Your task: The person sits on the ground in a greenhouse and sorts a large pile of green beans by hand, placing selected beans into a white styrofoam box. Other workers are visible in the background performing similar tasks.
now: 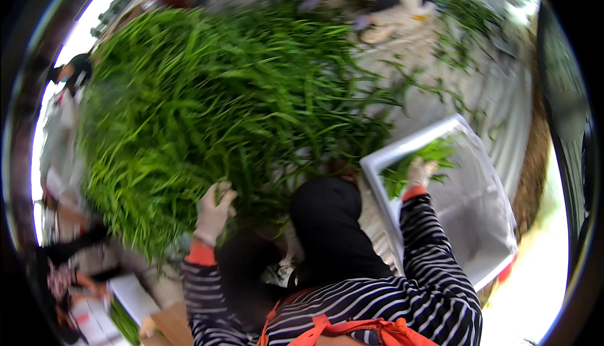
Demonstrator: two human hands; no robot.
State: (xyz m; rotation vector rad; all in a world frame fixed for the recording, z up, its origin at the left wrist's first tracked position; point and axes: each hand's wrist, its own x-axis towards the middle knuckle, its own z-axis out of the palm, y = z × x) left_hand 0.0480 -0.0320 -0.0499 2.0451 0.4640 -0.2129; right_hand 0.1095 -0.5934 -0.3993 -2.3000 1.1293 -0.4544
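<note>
A large heap of long green leaves [226,95] lies on a pale sheet in front of me. My left hand [216,209], in a whitish glove, is at the heap's near edge with its fingers curled; a bit of green shows between them, but whether it grips a leaf is unclear. Over the left end of a white lined box [472,199], my right hand [421,172], also gloved, has its fingers on a bunch of green leaves [432,152]. The bunch lies inside the box, near its far left corner. The hand's palm side is hidden.
Loose leaves [465,20] are strewn on the ribbed pale sheet [495,91]. Across the heap, co-workers' gloved hands and legs show. At lower left, a person's arms [89,287] are beside white boxes [132,299] and a cardboard box [172,324]. My knees are between heap and box.
</note>
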